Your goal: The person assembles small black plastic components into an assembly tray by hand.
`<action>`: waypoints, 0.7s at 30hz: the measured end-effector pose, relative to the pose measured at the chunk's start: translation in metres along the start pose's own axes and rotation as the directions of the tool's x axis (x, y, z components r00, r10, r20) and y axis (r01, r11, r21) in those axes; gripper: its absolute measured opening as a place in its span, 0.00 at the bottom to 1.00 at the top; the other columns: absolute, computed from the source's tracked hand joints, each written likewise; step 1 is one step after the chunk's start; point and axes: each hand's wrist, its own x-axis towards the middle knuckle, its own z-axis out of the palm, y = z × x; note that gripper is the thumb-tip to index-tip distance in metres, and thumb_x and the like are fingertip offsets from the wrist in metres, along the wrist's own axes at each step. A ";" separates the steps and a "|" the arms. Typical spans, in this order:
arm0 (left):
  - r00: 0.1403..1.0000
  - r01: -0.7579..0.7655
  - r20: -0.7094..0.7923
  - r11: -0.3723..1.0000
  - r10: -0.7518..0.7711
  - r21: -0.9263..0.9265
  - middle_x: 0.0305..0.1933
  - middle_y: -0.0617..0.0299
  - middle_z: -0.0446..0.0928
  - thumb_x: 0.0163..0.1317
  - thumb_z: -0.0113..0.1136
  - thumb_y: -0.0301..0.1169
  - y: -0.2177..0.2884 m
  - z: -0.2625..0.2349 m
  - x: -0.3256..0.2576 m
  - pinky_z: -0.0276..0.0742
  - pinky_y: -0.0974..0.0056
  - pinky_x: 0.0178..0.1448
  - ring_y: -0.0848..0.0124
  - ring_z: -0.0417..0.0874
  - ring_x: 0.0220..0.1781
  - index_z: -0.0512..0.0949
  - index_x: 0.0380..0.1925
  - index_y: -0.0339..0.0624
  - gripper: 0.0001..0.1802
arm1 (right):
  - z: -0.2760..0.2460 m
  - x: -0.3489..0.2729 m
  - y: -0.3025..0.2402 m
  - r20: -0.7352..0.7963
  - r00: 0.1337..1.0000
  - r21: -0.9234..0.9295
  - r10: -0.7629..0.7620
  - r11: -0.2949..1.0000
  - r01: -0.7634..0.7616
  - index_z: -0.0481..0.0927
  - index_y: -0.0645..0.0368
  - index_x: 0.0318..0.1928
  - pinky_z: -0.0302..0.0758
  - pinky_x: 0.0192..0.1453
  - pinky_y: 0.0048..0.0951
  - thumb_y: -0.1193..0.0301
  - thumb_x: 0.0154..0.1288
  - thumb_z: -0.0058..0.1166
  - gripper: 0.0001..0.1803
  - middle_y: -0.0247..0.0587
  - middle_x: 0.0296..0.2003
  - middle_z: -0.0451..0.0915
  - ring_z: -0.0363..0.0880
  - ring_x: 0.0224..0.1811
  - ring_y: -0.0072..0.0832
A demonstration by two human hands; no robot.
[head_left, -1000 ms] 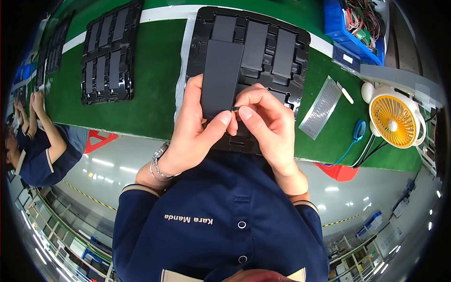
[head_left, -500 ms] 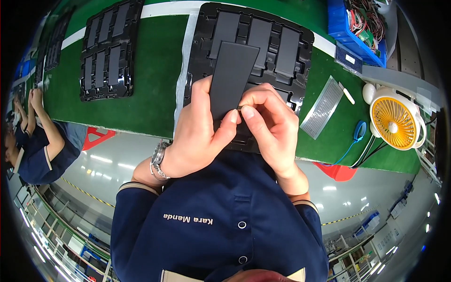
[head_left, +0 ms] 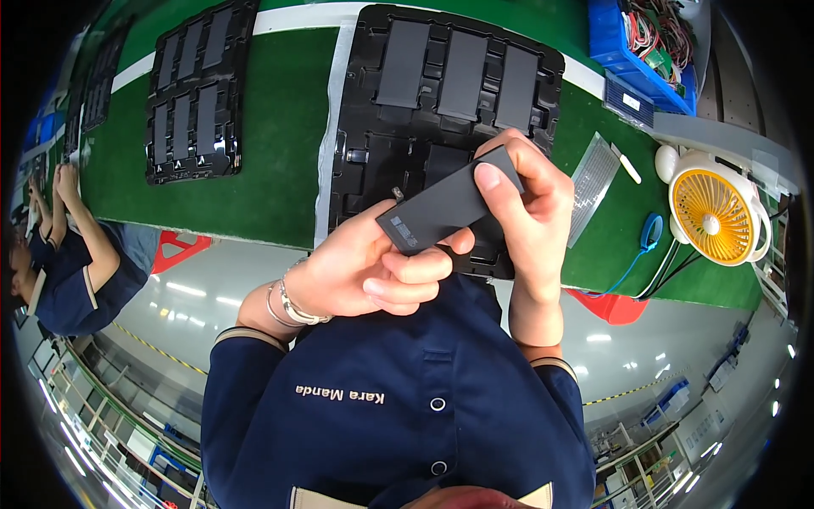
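A flat black rectangular battery (head_left: 449, 202) is held tilted above the tray, its upper end toward the right. Small pale print marks its lower left end, and a small metallic connector tab sticks out beside that end. My right hand (head_left: 538, 199) grips the upper right end, thumb on the face and fingers behind. My left hand (head_left: 373, 267) is closed round the lower left end, its fingers curled below the edge. Under both hands lies a black moulded tray (head_left: 360, 110), with similar flat black batteries (head_left: 465, 76) in its far row; my hands hide part of its near row.
Another filled black tray (head_left: 193, 127) lies left on the green table (head_left: 284, 144). To the right are a clear ribbed strip (head_left: 593, 182), a white pen-like tool (head_left: 626, 163), a blue wrist strap (head_left: 650, 232), a yellow-white fan (head_left: 712, 212) and a blue bin (head_left: 623, 59) of wires. A co-worker's arm (head_left: 85, 208) is far left.
The battery has swung from nearly upright to a slant and turned over, showing its printed face. My right hand has moved up to its far end; my left fingers have curled under the near end.
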 end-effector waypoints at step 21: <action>0.616 0.476 -0.022 -0.350 0.787 0.807 0.22 0.64 0.71 0.60 0.65 0.29 -0.004 0.008 -0.043 0.70 0.67 0.30 0.71 0.74 0.22 0.52 0.74 0.39 0.45 | 0.002 -0.014 -0.008 0.532 0.845 -0.716 -0.049 0.507 0.480 0.74 0.59 0.56 0.62 0.71 0.51 0.62 0.46 0.70 0.35 0.46 0.58 0.72 0.67 0.65 0.45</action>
